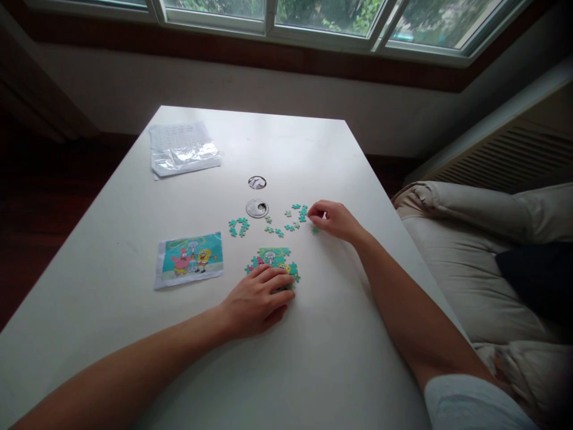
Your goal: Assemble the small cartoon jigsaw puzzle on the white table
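My left hand lies with its fingers stretched over the lower part of a partly joined cartoon jigsaw puzzle, hiding that part. To the right, my right hand has its thumb and fingers pinched together at the edge of a cluster of green puzzle pieces, seemingly on one small piece that the fingertips mostly hide. One more piece lies beneath that hand. Several loose pieces are scattered above the joined puzzle, and a small group sits to their left.
A picture sheet with the same cartoon figures lies left of the puzzle. Farther back on the white table are a clear plastic packet with paper and two round table inserts. A cushioned sofa stands along the right side.
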`<state>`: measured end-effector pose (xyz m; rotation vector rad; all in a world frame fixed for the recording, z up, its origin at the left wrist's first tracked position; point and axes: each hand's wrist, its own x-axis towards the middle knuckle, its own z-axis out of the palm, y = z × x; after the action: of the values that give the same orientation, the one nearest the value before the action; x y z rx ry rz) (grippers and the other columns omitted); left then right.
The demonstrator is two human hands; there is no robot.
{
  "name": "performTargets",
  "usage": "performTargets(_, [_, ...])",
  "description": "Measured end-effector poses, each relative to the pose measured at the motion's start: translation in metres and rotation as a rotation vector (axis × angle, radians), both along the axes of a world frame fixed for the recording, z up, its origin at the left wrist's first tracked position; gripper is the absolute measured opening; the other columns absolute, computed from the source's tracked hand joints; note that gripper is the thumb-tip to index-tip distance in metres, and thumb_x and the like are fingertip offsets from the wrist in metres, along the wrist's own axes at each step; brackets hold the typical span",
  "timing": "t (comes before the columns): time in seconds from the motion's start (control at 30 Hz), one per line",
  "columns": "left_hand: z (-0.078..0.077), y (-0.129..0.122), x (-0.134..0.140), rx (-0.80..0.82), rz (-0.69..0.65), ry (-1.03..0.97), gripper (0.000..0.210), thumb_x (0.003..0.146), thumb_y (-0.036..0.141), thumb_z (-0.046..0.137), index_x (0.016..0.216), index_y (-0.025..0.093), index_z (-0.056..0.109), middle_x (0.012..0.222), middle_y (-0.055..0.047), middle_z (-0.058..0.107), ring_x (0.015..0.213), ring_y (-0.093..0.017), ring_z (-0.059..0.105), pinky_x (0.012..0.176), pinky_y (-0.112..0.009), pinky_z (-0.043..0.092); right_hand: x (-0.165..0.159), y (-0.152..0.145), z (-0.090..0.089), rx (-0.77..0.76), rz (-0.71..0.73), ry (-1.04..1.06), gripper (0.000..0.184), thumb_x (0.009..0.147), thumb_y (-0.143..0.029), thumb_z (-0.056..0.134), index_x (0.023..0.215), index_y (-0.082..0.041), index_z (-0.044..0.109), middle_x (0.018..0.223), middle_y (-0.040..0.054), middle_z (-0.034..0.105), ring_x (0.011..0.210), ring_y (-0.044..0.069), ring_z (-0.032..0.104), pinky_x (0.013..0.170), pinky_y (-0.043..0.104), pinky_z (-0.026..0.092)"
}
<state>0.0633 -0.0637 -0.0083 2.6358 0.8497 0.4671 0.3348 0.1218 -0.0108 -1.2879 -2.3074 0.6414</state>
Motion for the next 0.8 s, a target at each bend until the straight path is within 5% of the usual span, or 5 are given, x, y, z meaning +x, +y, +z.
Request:
performTargets(0.3, [-0.002,0.0,0.001,-0.004,0.003,0.013,0.027,0.098,0.027,0.049,0.121,0.022,0.061,0.142,-0.008,0.059,0.135,-0.026,0.048,0.115,-0.046,0.034,-0.024,-0.009,-0.024,0.283,-0.199,-0.097,0.018,0.092,-0.028,0.06,0.102,-0.022,0.074,0.087,0.0071,0.06,0.088,0.024,0.056,0.084,0.039,0.047])
performTargets(0.47, [-0.003,0.0,0.002,0.0,0.002,0.02,0.028,0.097,0.026,0.052,0.123,0.022,0.061,0.142,-0.008,0.058,0.135,-0.026,0.048,0.115,-0.046,0.035,-0.032,-0.014,-0.026,0.287,-0.061,-0.067,0.03,0.095,-0.018,0.054,0.116,-0.026,0.072,0.099,0.0085,0.061,0.1,0.025,0.054,0.091,0.039,0.047])
performTargets(0.8, [-0.004,0.0,0.002,0.005,-0.011,0.009,0.029,0.096,0.025,0.053,0.123,0.022,0.061,0.142,-0.008,0.058,0.137,-0.026,0.047,0.118,-0.046,0.034,-0.042,-0.02,-0.025,0.287,-0.173,-0.097,0.026,0.094,-0.039,0.062,0.111,-0.023,0.072,0.102,0.0095,0.061,0.101,0.027,0.054,0.093,0.04,0.047])
